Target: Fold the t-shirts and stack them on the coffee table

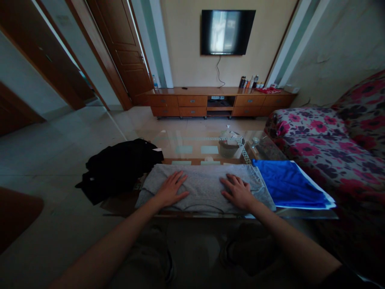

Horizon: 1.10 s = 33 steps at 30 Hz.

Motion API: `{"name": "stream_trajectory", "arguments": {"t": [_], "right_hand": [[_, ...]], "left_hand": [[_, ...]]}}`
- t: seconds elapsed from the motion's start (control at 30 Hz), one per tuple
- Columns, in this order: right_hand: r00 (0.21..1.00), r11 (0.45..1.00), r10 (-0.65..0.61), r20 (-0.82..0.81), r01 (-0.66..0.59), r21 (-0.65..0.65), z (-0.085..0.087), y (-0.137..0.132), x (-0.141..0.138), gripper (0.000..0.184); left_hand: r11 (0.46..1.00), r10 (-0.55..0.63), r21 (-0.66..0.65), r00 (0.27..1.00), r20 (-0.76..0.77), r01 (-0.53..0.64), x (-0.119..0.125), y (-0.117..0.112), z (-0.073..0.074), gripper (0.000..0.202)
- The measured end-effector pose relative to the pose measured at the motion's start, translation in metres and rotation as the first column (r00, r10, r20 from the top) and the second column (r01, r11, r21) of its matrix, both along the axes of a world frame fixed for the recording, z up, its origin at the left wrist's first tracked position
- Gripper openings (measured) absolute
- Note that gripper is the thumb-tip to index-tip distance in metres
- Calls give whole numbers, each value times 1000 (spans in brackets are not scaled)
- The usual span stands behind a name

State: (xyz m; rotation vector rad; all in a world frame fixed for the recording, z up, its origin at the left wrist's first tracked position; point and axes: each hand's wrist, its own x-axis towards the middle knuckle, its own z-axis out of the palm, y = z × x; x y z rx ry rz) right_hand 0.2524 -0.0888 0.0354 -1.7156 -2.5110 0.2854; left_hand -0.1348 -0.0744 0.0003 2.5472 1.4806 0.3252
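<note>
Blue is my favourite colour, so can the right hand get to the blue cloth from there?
Probably yes: the right hand lies palm down on the grey garment, and the blue cloth sits just beside that garment, on the hand's own side, with nothing seen standing between.

The grey shirt (204, 184) is matt cloth (the table (197, 143), glossy glass)

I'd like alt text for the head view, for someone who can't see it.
A person's left hand and right hand lie spread on a folded gray garment on a glass table. Black clothing lies to its left and blue fabric to its right; a television hangs beyond.
</note>
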Motion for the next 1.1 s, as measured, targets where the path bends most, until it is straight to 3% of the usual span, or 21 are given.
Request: {"name": "stream_trajectory", "arguments": {"t": [0.1, 0.2, 0.33, 0.43, 0.7, 0.87, 1.0, 1.1], "right_hand": [[999, 1000, -24, 28, 24, 10, -5, 5, 12, 72], [989, 991, -131, 69, 128, 45, -12, 16, 25, 72], [957, 966, -250, 146, 238, 96, -18, 27, 31, 63], [931, 947, -315, 186, 295, 126, -17, 30, 28, 62], [913, 939, -343, 222, 324, 116, -21, 28, 35, 72], [914, 937, -347, 210, 329, 115, -21, 31, 31, 78], [938, 947, -309, 159, 287, 148, -20, 30, 19, 70], [959, 968, -241, 151, 227, 104, -25, 27, 12, 63]], "left_hand": [[1000, 11, -16, 1000, -22, -11, -2, -1, 0, 85], [999, 44, 15, 998, -50, -44, 1, 0, 7, 87], [965, 242, 127, 967, -78, -231, 2, 5, 12, 71], [940, 328, 138, 938, -112, -313, -2, 11, 10, 72], [951, 308, 29, 937, -166, -307, -20, 19, 6, 90], [941, 336, 18, 929, -158, -337, -13, 19, 11, 101], [950, 301, 110, 949, -90, -291, 3, 14, 17, 78], [956, 284, 106, 954, -98, -274, 6, 11, 17, 70]]}}
